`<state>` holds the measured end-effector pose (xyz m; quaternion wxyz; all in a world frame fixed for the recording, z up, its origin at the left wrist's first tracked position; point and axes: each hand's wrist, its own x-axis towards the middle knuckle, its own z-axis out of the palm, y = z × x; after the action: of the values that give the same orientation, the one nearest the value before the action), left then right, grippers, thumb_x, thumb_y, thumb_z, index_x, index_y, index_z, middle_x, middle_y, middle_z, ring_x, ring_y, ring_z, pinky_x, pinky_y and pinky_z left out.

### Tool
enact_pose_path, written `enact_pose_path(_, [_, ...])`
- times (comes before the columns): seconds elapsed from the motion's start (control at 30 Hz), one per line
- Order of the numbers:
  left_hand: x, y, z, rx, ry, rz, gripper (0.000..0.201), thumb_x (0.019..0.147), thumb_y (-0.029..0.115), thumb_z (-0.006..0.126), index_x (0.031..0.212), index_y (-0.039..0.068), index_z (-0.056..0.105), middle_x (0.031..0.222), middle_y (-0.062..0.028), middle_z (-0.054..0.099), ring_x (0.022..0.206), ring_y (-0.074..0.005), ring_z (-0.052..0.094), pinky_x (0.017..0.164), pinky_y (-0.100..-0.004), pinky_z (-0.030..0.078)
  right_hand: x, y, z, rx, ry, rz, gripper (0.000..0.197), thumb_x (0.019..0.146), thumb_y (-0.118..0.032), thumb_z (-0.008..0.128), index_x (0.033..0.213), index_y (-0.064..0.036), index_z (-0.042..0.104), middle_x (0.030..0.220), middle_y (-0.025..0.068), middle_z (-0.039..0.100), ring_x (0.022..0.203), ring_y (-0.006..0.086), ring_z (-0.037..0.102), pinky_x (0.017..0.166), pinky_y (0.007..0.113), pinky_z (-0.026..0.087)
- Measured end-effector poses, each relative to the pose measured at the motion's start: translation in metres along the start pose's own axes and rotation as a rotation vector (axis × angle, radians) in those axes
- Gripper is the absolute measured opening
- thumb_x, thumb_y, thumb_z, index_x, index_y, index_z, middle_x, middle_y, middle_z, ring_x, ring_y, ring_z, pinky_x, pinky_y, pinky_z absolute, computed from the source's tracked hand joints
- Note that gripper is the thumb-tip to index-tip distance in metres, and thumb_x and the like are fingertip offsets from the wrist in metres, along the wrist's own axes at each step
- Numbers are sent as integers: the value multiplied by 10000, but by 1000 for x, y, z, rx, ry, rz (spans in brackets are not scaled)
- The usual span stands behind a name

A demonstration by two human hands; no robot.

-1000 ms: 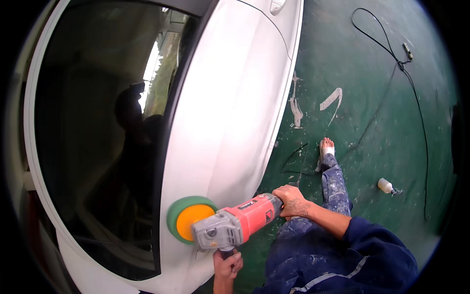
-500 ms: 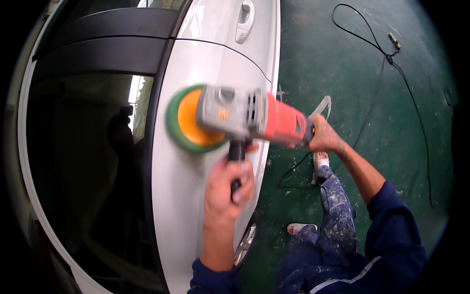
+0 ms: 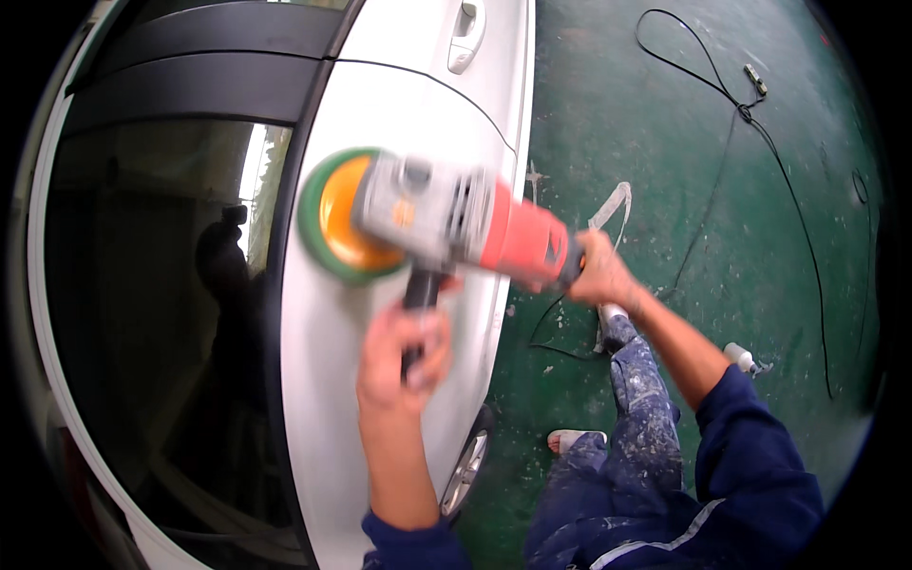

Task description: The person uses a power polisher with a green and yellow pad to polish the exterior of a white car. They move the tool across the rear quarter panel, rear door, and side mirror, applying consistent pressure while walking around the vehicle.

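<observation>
A red and grey power polisher (image 3: 518, 231) lies across the side of a white car (image 3: 418, 109). Its round pad (image 3: 318, 223), green at the edge with a yellow-orange middle, rests against the white panel beside the dark window. My left hand (image 3: 404, 347) wraps round the black side handle below the polisher's grey head. At the tool's rear end, my right hand (image 3: 605, 273) grips the dark body grip. Motion blurs the pad and my left hand. The underside of the pad is hidden against the panel.
Dark window glass (image 3: 161, 313) fills the left. A door handle (image 3: 466, 38) sticks out at the top, and a wheel (image 3: 465, 470) shows lower down. On the green floor (image 3: 608, 95) lie a looped black cable (image 3: 803, 218), a white bottle (image 3: 739, 357) and a pale strip (image 3: 610, 204).
The polisher and both my hands have shifted left and slightly up across the panel, toward the window. The white bottle has come into sight beside my right arm.
</observation>
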<state>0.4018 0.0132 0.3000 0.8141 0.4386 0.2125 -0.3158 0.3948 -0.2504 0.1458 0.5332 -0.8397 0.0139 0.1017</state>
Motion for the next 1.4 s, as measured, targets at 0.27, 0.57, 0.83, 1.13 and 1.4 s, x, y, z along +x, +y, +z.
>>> enact_pose_path(0.27, [-157, -127, -87, 13, 305, -38, 495, 727, 40, 623, 1179, -126, 507, 572, -81, 484, 315, -133, 360, 351, -296, 291, -119, 29, 119, 57, -248, -89, 288, 549, -80, 695, 823, -43, 614, 787, 181, 640, 809, 403, 637, 714, 464, 518])
enact_pose_path(0.57, [-126, -166, -74, -78, 356, -63, 354, 790, -44, 602, 1127, -128, 531, 627, -61, 501, 362, -128, 397, 366, -271, 337, -86, 75, 124, 41, -384, -183, 347, 516, -99, 718, 843, -38, 617, 801, 166, 640, 813, 394, 631, 727, 449, 516])
enact_pose_path(0.83, [67, -50, 9, -62, 61, -166, 325, 872, 67, 607, 1171, -46, 549, 658, -27, 476, 381, -90, 389, 375, -251, 310, 43, 94, 36, 306, -182, -28, 263, 670, -81, 746, 904, 15, 677, 745, 78, 684, 740, 40, 534, 642, 277, 497])
enact_pose_path(1.13, [198, -14, 50, -334, -222, -237, 214, 930, 90, 534, 1086, -57, 537, 745, -13, 493, 437, -49, 383, 387, -223, 272, 95, 152, 27, 418, -71, 64, 286, 683, -44, 734, 965, -30, 694, 796, -9, 660, 773, 74, 587, 693, 277, 506])
enact_pose_path(1.4, [14, -109, -32, -297, 71, -228, 419, 873, 50, 557, 1272, -61, 492, 761, -46, 505, 376, -73, 359, 369, -242, 271, -41, 128, 136, 499, -231, 23, 316, 673, -78, 807, 970, -34, 707, 950, 36, 724, 868, 81, 643, 803, 299, 538])
